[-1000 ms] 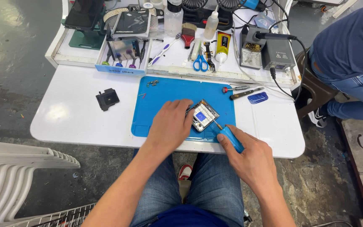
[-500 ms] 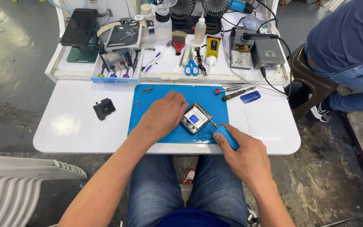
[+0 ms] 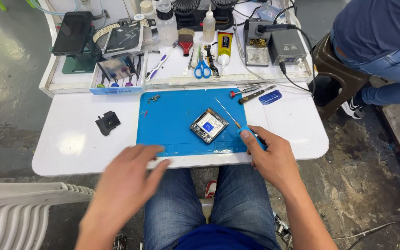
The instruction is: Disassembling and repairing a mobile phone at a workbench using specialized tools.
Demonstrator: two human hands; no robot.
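Head view, right hand (image 3: 274, 159) gripping screwdriver (image 3: 238, 124) (blue handle), left hand (image 3: 126, 185) empty

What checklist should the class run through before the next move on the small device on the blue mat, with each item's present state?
1. Small device lies flat on the blue mat: ok.
2. Right hand grips the blue-handled tool: ok.
3. Tool tip on the device: not ok, it points past its edge.
4. Left hand steadies the device: not ok, it hovers off the mat.
5. Loose screws apart from the device: ok.
6. Device opened: cannot tell.
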